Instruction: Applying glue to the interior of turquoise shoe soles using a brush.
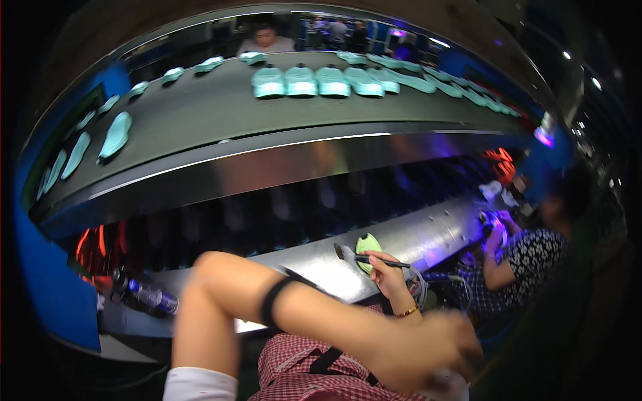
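The right hand is closed around a thin dark brush, whose tip lies toward nine o'clock, against a small green sole. That sole sits on the metal ledge, just right of centre. How much of its face has been brushed I cannot make out.

The left hand is at five o'clock, badly blurred. It may be cupping something pale, but I cannot tell whether its fingers are closed.

At twelve o'clock, rows of teal soles ride a conveyor belt. A bottle lies at eight o'clock. A co-worker bends over work at three o'clock.
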Available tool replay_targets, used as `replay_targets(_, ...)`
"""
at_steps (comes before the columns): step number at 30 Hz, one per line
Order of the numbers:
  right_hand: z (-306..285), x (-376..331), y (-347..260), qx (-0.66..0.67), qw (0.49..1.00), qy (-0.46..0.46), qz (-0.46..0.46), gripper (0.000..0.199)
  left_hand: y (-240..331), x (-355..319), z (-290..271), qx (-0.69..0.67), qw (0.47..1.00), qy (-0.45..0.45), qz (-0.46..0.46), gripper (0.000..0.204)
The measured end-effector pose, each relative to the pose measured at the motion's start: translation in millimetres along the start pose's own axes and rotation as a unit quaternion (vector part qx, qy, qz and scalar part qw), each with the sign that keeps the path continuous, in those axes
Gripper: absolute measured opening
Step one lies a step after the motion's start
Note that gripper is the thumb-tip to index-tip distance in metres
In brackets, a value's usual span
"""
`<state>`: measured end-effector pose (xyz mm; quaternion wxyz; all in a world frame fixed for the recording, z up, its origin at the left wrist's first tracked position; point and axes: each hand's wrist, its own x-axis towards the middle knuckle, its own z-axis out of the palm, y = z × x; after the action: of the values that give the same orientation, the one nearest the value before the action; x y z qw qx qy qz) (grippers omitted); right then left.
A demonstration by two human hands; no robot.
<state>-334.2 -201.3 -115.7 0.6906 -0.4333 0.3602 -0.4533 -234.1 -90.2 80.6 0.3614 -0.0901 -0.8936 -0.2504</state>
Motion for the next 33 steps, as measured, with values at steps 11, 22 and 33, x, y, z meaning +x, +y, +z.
replay_targets(11, -13, -12, -1, -0.073, 0.994, 0.027, -0.075, 0.023, -108, -143, -327, 0.553, 0.629, 0.116, -0.535, 0.065)
replay_targets(22, -47, -6, 18, -0.037, 0.997, 0.060, -0.016, 0.023, -179, -188, -382, 0.497, 0.592, 0.071, -0.631, 0.035)
replay_targets(33, -42, -5, 12, -0.073, 0.997, 0.040, -0.010, 0.025, -192, -112, -331, 0.344, 0.767, 0.054, -0.539, 0.018)
